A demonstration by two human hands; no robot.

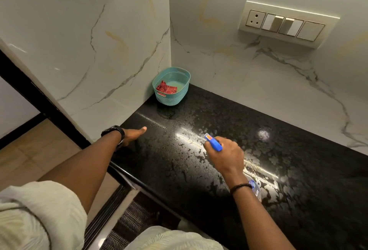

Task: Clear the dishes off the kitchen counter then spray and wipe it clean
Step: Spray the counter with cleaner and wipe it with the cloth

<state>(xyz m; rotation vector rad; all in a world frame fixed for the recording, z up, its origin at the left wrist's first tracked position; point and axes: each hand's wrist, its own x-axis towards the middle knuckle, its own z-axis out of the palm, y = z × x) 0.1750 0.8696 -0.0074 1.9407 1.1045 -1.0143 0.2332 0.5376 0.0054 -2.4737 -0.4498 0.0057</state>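
Work surface: black speckled polished stone counter (268, 126), set into a corner of white marble-pattern wall (235, 74) with grey and yellow veins.
Surface condition: a film of fine wet droplets and blotchy patches (185, 114) covers most of the counter from the corner to the front edge; bright light reflections streak across it.
Dishes: none stand on the visible part of the counter.
Cleaning agent: blue plastic trigger spray bottle (216, 144), held above the middle of the counter, nozzle tip white and orange, pointing away towards the corner.
Bottle label: part of a blue and white printed label shows below the wrist; it is blurred and no brand or text can be read.
Right hand (227, 157): clenched around the bottle's trigger head from above; a thin black band (241, 187) circles the wrist.
Left hand (132, 135): rests at the counter's left front edge, thumb extended flat on the stone; the fingers are hidden below the edge, so their grip cannot be told. A black wristwatch (114, 131) sits on the wrist.
Storage: teal perforated plastic basket (173, 99), upright in the corner, touching the left wall.
Basket contents: a crumpled red checked cloth (167, 88) lies on the basket floor, towards its left side.
Wall fitting: cream switch plate (256, 5) on the right wall, with one three-pin socket, two rocker switches and one blank panel; no markings are legible.
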